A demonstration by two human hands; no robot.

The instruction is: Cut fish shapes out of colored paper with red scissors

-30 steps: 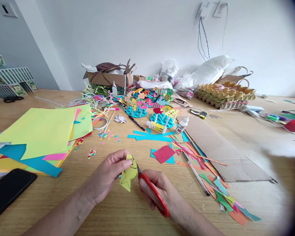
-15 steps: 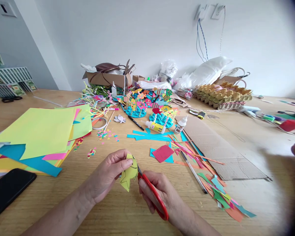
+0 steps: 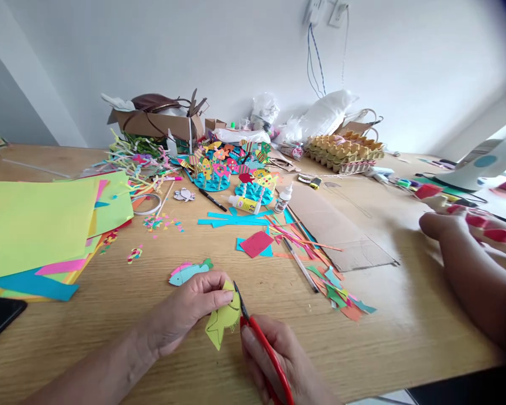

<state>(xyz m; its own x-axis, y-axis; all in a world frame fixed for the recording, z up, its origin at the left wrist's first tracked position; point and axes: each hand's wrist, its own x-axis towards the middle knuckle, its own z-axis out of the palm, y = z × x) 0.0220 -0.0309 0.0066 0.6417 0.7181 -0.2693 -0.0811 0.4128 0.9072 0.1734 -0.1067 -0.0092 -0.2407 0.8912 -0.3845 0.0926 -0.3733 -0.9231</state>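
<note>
Between the thumb and fingers of my left hand [image 3: 194, 306] is a yellow-green paper fish [image 3: 225, 318] with black drawn lines, its tail pointing down. My right hand [image 3: 274, 351] grips red-handled scissors [image 3: 265, 344]; their dark blades lie along the fish's right edge, near its upper end. Just beyond my left hand, blue, pink and green paper fish [image 3: 189, 273] lie on the wooden table, partly covered by that hand. A dark red paper piece [image 3: 256, 244] rests on blue paper farther out.
Coloured paper sheets [image 3: 37, 219] and a black phone [image 3: 0, 318] lie at left. Ahead are glue bottles [image 3: 284, 198], fish decorations on blue bases [image 3: 211, 179], a pen [image 3: 300, 264] and cardboard [image 3: 337, 230]. At right, another person's hand [image 3: 442, 225] is by a red-and-pale object.
My view has turned right, bringing the other person's arm further in. The blue, pink and green fish now show past my left hand. The scissor blades sit higher along the held fish's edge.
</note>
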